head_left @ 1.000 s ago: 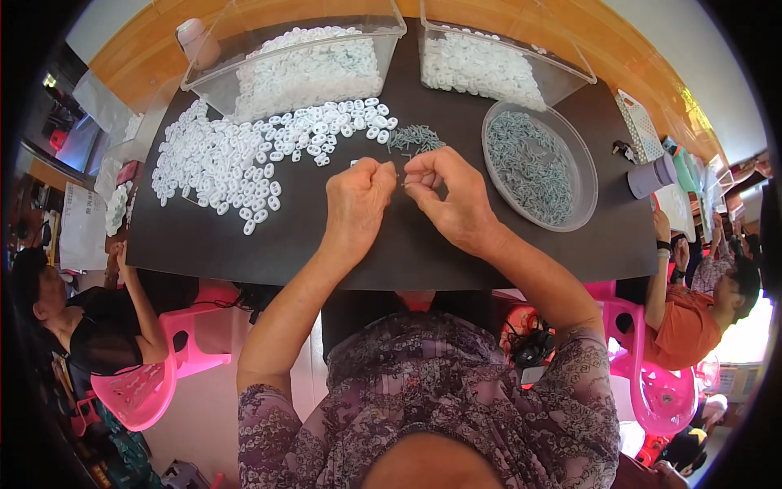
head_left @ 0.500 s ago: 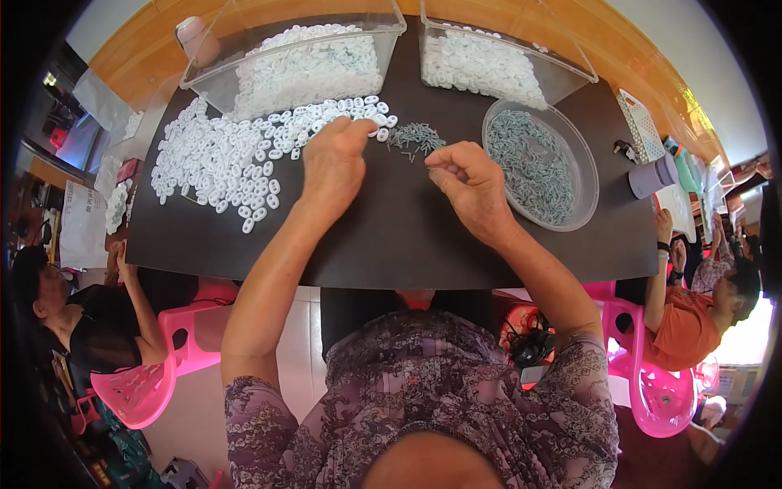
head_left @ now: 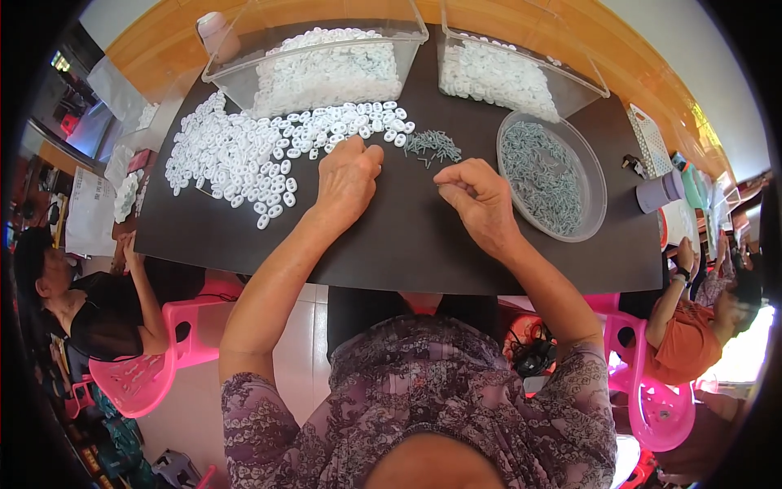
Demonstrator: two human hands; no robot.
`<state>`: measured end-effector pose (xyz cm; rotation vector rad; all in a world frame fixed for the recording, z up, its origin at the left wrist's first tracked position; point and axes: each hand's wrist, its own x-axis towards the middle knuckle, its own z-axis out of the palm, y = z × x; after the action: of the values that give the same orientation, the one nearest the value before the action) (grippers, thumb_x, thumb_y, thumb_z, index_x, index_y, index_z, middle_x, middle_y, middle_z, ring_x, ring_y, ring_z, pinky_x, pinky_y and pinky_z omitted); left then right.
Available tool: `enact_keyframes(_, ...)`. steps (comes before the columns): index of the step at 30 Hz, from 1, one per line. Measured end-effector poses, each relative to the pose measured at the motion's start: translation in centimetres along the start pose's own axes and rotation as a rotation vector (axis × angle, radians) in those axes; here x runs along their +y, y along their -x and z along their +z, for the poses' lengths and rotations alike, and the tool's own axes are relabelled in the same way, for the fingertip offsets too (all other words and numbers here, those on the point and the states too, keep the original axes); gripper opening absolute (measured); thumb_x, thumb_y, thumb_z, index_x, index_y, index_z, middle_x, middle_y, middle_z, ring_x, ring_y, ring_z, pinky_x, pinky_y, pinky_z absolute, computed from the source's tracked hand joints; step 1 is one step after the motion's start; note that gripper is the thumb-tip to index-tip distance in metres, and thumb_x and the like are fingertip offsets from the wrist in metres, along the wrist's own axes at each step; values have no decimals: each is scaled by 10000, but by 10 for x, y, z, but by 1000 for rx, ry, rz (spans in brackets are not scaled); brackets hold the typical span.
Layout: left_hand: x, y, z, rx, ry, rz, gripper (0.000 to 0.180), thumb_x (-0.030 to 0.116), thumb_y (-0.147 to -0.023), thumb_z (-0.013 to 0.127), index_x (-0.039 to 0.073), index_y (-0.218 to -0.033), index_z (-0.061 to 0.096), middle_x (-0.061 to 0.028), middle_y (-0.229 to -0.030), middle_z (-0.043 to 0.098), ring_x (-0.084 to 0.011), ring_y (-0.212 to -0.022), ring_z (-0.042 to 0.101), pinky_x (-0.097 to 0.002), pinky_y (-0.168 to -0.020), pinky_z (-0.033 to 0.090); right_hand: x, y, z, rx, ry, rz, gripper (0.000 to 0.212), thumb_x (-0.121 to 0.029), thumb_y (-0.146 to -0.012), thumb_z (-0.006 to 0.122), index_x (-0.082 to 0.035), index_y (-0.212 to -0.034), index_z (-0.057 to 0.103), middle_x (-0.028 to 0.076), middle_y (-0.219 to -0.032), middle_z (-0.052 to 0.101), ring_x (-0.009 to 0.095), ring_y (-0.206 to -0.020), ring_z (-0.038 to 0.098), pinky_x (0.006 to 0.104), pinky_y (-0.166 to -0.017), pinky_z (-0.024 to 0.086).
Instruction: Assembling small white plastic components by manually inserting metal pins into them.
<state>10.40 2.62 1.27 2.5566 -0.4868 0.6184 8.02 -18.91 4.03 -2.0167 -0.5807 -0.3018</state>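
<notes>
The left hand is at the near edge of the white pieces, its fingers curled downward; their tips are hidden, so whether they are together or hold a piece cannot be told. The right hand is over the bench, well apart from the left, thumb and forefinger bent toward each other; whether they meet or pinch anything is too small to tell. A small heap of grey pins lies just beyond and between the hands, beside the pieces. More pins fill a round tub right of the right hand. Behind stand two clear bins of white pieces.
</notes>
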Motion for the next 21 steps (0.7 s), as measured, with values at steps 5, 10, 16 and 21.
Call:
enact_keyframes(5,1,-3,-4,-74,-72,6,146,47,-733,646,68,-870,599,-112,-766,539,-307,-749,569,-401,-640,451,-2,3,6,-21,-145,164,164,14,-773,649,-29,-931,635,-5,-809,578,56,-726,507,208,-671,421)
enact_keyframes(10,10,13,-15,-44,3,-60,132,41,-726,645,64,-854,621,-128,-766,572,-317,-735,583,-394,-645,457,-15,2,9,-19,-215,176,162,2,-778,653,-18,-936,623,16,-830,584,68,-741,537,214,-673,444)
enact_keyframes(16,42,34,-41,-68,1242,-683,101,56,-831,646,-30,-883,630,-68,-745,635,-103,-575,575,-211,-471,448,-25,7,13,-71,-267,200,174,2,-779,651,-12,-949,617,20,-837,588,72,-741,543,219,-664,446)
enact_keyframes(21,62,48,-47,48,1416,-715,115,27,-834,633,-56,-912,622,-112,-754,637,-125,-604,597,-220,-490,463,-40,9,15,-102,-285,199,193,-4,-780,654,-8,-969,616,5,-831,605,63,-758,540,216,-671,437)
